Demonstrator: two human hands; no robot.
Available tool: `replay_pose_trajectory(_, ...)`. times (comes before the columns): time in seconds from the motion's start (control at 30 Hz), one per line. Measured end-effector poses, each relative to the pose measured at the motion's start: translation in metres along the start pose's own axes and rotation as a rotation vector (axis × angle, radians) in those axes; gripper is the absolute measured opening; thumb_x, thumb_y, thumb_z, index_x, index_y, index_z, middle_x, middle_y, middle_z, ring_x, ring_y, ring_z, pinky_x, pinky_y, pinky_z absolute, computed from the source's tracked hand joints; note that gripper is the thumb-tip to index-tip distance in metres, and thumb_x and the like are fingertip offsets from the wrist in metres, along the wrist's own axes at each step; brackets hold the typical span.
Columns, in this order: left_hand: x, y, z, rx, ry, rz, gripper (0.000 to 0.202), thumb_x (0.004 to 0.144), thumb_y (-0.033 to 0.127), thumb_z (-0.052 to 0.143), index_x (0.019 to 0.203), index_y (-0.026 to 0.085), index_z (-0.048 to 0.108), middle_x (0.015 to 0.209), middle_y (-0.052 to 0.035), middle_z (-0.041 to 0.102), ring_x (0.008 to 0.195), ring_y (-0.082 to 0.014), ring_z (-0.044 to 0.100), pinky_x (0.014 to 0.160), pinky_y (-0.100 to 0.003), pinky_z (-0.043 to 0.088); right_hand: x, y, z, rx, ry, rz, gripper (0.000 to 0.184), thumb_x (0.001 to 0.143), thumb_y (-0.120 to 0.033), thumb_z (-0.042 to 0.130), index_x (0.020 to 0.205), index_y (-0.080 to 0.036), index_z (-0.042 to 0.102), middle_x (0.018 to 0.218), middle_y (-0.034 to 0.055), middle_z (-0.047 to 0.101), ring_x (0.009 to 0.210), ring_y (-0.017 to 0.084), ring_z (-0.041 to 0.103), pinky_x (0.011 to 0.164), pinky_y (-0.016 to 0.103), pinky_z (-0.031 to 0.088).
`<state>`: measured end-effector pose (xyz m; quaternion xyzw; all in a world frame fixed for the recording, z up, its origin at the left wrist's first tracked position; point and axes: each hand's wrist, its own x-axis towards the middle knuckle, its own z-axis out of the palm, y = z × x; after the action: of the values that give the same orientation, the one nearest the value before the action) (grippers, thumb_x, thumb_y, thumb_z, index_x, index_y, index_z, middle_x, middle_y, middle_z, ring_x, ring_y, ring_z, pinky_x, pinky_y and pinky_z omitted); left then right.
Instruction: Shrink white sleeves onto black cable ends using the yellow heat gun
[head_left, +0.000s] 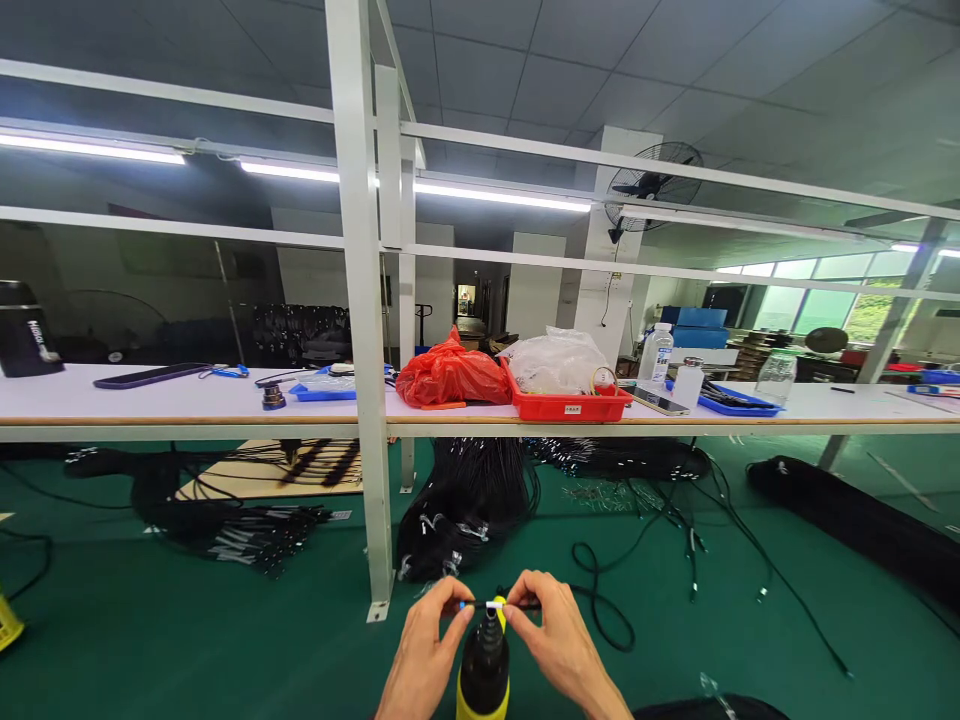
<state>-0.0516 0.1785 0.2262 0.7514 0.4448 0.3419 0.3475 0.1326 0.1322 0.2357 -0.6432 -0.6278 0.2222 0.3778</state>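
Floor: green, with black cable bundles heaped mid-frame.
Bench: one red bag, one red tray; one white post cutting across, left of centre.
Cable: bottom centre, right above one black-and-yellow tool.
Left hand: pinching its blue end.
Right hand: fingers curled, pinching beside the white sleeve.

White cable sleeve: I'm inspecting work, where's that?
The white sleeve is low centre in the head view, between left hand and right hand, nearer the right.
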Motion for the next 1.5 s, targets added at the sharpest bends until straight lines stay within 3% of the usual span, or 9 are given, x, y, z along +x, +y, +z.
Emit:
replay_pose_trajectory(0.2, -0.001, 0.000, 0.000, 0.029, 0.004, 0.006, 0.034, 0.091, 0.051, 0.041, 0.083, 0.023, 0.057, 0.085, -0.0023, 0.064, 0.083, -0.0194, 0.059, 0.079, -0.029, 0.046, -0.001, 0.003, -0.001, 0.008, 0.005, -0.030, 0.011, 0.086, -0.024, 0.051, 0.082, -0.020, 0.060, 0.086, 0.0017, 0.064, 0.087, 0.020, 0.056, 0.083, 0.034, 0.037)
replay_pose_trajectory(0.43, -0.002, 0.000, 0.002, 0.113, 0.128, -0.030, 0.049, 0.086, 0.065, 0.041, 0.069, 0.023, 0.059, 0.070, -0.0033, 0.064, 0.074, -0.0199, 0.060, 0.068, -0.026, 0.048, -0.003, 0.007, 0.000, -0.033, 0.019, -0.032, 0.025, 0.092, -0.036, 0.047, 0.078, -0.019, 0.060, 0.081, 0.0021, 0.063, 0.080, 0.020, 0.053, 0.075, 0.032, 0.037)
replay_pose_trajectory(0.63, -0.001, 0.000, 0.002, 0.069, 0.089, 0.000, 0.046, 0.088, 0.062, 0.039, 0.074, 0.022, 0.058, 0.075, -0.0020, 0.064, 0.074, -0.0186, 0.059, 0.071, -0.026, 0.048, -0.002, 0.006, 0.000, -0.007, 0.002, -0.037, 0.017, 0.089, -0.030, 0.050, 0.080, -0.020, 0.060, 0.084, 0.0016, 0.064, 0.084, 0.020, 0.055, 0.077, 0.031, 0.037)
replay_pose_trajectory(0.83, -0.001, -0.005, 0.001, 0.000, 0.018, 0.007, 0.037, 0.090, 0.057, 0.041, 0.088, 0.023, 0.057, 0.090, -0.0020, 0.065, 0.088, -0.0192, 0.059, 0.083, -0.029, 0.047, -0.003, 0.002, -0.003, 0.001, 0.008, -0.014, 0.010, 0.085, -0.025, 0.053, 0.081, -0.020, 0.061, 0.086, 0.0013, 0.064, 0.087, 0.020, 0.056, 0.081, 0.032, 0.038)
replay_pose_trajectory(1.07, -0.001, 0.005, -0.003, 0.096, 0.112, -0.004, 0.049, 0.087, 0.066, 0.039, 0.076, 0.023, 0.060, 0.072, -0.0015, 0.063, 0.074, -0.0185, 0.059, 0.067, -0.025, 0.048, -0.005, 0.003, -0.006, -0.041, 0.005, -0.052, 0.022, 0.093, -0.034, 0.048, 0.082, -0.021, 0.061, 0.085, 0.0015, 0.063, 0.083, 0.020, 0.054, 0.078, 0.032, 0.036)
replay_pose_trajectory(1.5, -0.002, 0.004, 0.000, 0.112, 0.074, -0.012, 0.052, 0.089, 0.063, 0.036, 0.064, 0.022, 0.053, 0.066, -0.0014, 0.061, 0.069, -0.0175, 0.057, 0.062, -0.024, 0.043, -0.003, 0.003, -0.006, -0.089, -0.049, -0.074, 0.037, 0.098, -0.039, 0.040, 0.071, -0.020, 0.057, 0.073, -0.0013, 0.059, 0.075, 0.017, 0.051, 0.072, 0.028, 0.031)
